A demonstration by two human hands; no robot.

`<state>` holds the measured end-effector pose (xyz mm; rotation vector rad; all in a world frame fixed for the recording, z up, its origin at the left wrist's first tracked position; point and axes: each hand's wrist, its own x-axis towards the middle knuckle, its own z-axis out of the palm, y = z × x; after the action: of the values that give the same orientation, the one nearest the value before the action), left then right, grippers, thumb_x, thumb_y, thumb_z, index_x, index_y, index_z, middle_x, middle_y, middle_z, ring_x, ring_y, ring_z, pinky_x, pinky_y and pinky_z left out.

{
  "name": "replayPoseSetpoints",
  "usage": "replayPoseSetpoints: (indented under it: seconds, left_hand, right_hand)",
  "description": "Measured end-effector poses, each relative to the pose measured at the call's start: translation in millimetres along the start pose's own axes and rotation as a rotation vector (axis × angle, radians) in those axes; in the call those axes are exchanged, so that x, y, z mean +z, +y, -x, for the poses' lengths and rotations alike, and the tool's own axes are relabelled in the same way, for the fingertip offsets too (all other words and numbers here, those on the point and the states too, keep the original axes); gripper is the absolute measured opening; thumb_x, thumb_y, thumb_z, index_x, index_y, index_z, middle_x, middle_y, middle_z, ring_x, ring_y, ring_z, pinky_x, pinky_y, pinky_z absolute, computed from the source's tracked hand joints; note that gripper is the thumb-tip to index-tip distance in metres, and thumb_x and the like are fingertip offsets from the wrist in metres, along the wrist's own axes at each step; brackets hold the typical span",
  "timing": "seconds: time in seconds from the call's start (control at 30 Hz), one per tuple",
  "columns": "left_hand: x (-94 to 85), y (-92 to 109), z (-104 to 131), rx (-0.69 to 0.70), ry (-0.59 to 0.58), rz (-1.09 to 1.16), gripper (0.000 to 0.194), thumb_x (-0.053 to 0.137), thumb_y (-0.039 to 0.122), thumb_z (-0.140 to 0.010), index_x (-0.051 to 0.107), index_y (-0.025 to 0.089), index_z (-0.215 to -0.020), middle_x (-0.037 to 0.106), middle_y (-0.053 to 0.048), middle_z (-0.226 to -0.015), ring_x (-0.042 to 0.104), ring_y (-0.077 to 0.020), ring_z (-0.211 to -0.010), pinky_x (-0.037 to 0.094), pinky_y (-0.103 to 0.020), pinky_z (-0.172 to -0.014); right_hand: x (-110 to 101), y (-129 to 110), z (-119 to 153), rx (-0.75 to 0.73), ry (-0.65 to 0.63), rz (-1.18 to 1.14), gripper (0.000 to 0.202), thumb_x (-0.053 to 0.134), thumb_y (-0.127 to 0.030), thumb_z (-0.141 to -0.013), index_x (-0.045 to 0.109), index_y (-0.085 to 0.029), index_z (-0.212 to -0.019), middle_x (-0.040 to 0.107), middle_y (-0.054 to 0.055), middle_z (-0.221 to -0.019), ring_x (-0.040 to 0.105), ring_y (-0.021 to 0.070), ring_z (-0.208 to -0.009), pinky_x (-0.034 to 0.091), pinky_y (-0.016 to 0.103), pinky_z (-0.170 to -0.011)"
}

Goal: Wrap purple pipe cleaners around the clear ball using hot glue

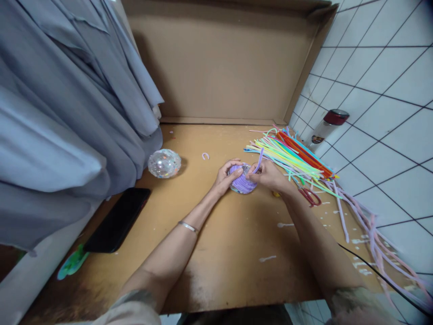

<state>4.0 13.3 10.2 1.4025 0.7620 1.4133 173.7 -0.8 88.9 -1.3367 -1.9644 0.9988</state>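
Note:
A ball [242, 184] partly wrapped in rows of purple pipe cleaner rests in the middle of the table. My left hand [228, 175] grips it from the left, thumb pressed on the purple rows. Between the thumb and fingers of my right hand [265, 174] is a purple pipe cleaner [260, 159], its loose end sticking up and its lower part running to the ball's right side. A second ball [164, 163], clear with coloured specks, sits apart to the left. A small curved pink piece [205, 156] lies between that ball and my left hand.
Many coloured pipe cleaners [287, 153] are heaped at the right, with red-handled scissors [310, 197] beside them. A bottle with a dark red lid [326, 128] leans by the tiled wall. A black phone [118, 220] and a grey curtain [84, 104] are at left; cardboard [219, 63] stands behind.

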Motion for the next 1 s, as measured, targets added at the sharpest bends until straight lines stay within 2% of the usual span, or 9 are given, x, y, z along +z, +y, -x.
replayPoseSetpoints:
  seconds: [0.43, 0.8, 1.0]
  left_hand:
    - [0.6, 1, -1, -0.001, 0.002, -0.007, 0.046, 0.076, 0.055, -0.066, 0.069, 0.018, -0.093, 0.061, -0.012, -0.124, 0.051, -0.029, -0.126, 0.032, -0.041, -0.11]
    - [0.4, -1, -4, 0.009, 0.01, -0.052, 0.047, 0.076, 0.053, -0.065, 0.069, 0.016, -0.092, 0.062, -0.014, -0.123, 0.052, -0.0299, -0.125, 0.035, -0.042, -0.109]
    - [-0.1, -3, -5, 0.007, 0.009, -0.071, 0.047, 0.076, 0.053, -0.066, 0.068, 0.016, -0.094, 0.062, -0.014, -0.123, 0.052, -0.0283, -0.126, 0.036, -0.041, -0.109]
  right_hand:
    - [0, 2, 0, -0.002, -0.002, 0.002, 0.016, 0.063, -0.031, -0.061, 0.067, -0.015, -0.063, 0.061, 0.001, -0.056, 0.053, 0.0142, -0.056, 0.042, 0.025, -0.055]
    - [-6, -4, 2, -0.018, -0.064, -0.054, 0.03, 0.068, -0.044, -0.064, 0.063, -0.014, -0.064, 0.058, 0.001, -0.058, 0.049, 0.0118, -0.056, 0.037, 0.024, -0.053]
    - [-10, -10, 5, 0.006, -0.042, -0.115, 0.033, 0.07, -0.047, -0.063, 0.059, -0.016, -0.062, 0.055, 0.0, -0.056, 0.045, 0.01, -0.053, 0.034, 0.023, -0.051]
